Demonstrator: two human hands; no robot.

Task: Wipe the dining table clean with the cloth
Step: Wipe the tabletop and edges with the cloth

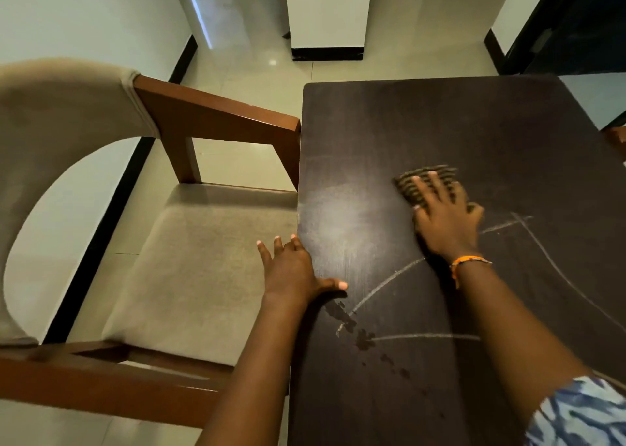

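Dark worktop [440, 123], mid-wipe. Right hand [443, 215]: fingers spread flat, pressing the striped cloth [426, 174] onto the middle of the surface. Left hand [291, 269]: open, braced on the near-left edge beside the chair [189, 259]. Judged partly done: a hazy smear at left; chalk-like lines [426, 336] and dark wet spots [364, 339] remain nearer the person.

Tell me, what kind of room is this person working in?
Probably a dining area in a home or flat. A dark wooden table stands on a glossy tiled floor, with a cushioned wooden armchair pulled up beside it. The right hand presses a striped cloth onto the tabletop.
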